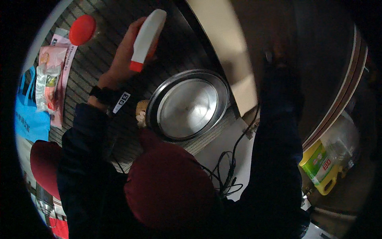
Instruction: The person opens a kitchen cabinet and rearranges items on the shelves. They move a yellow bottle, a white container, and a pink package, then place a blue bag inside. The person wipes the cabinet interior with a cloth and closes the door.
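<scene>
My left hand point(128, 49) is wrapped around a white plastic object point(150, 35) with a red end, perhaps a bottle, held above the dark striped surface point(98, 56). A black band with a small printed tag circles that wrist. Below and to the right of this hand sits a round stainless steel basin point(188, 109), with nothing seen inside it. My right arm point(279, 113) stretches forward into deep shadow. The right hand point(279, 53) shows only dimly there, near a small pale spot, and its fingers cannot be made out.
A red round object point(83, 30), pink packages point(53, 54), a clear plastic packet point(47, 88) and a blue bag point(32, 119) lie at left. Tangled black cable point(229, 170) rests before me. A yellow jug point(319, 167) and a clear plastic container point(340, 137) stand at right.
</scene>
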Tool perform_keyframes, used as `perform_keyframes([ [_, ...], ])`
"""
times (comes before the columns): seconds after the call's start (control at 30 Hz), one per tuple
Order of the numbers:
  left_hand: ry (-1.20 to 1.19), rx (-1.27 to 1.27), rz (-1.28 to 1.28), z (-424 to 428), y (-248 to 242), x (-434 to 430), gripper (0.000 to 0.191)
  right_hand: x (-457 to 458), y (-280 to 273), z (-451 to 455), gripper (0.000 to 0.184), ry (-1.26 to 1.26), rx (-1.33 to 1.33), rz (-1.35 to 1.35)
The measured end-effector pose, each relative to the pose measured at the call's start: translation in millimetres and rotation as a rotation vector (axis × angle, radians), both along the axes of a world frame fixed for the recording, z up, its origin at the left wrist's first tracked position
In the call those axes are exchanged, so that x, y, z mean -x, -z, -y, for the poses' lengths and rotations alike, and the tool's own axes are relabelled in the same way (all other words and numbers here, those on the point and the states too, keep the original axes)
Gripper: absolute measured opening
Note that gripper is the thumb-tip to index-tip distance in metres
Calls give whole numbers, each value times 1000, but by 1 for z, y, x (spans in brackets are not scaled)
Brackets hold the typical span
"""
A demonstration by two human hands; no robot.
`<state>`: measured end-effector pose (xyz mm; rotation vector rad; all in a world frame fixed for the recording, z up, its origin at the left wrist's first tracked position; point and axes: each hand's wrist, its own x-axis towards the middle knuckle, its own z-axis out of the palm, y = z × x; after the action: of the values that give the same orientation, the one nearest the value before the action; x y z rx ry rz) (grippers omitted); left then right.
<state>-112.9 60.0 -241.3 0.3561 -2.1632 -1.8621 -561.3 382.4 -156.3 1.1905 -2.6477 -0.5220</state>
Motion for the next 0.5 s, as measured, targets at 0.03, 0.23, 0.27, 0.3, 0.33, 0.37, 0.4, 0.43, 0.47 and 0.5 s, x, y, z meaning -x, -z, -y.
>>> perform_keyframes([
  [0.03, -11, 2, -5, 0, -1, -3, 92, -3, -3, -27, 50, 45, -18, 10],
  [0.23, -62, -22, -62, -8, -12, -2, 88, -96, 0, -180, 49, 461, -308, 103],
  [0.27, -64, 0, -65, -11, -13, 0, 86, -112, 4, -196, 49, 510, -341, 124],
  [0.3, -72, -38, -66, -10, -13, 2, 86, -126, 7, -209, 49, 551, -355, 158],
  [0.33, -71, -82, -82, -10, -13, 3, 86, -143, 9, -222, 49, 630, -377, 203],
  [0.37, -44, -53, -97, -9, -12, 3, 86, -153, 13, -230, 52, 619, -346, 248],
  [0.4, -64, 142, -78, -7, -10, 3, 86, -166, 15, -236, 54, 655, -334, 301],
  [0.43, -44, 140, -99, -4, -8, 3, 86, -172, 19, -237, 57, 676, -311, 351],
  [0.47, -28, 138, -116, -3, -6, 3, 86, -181, 18, -238, 56, 692, -241, 344],
  [0.5, -13, 138, -134, -2, -3, 3, 87, -189, 17, -235, 57, 702, -215, 343],
])
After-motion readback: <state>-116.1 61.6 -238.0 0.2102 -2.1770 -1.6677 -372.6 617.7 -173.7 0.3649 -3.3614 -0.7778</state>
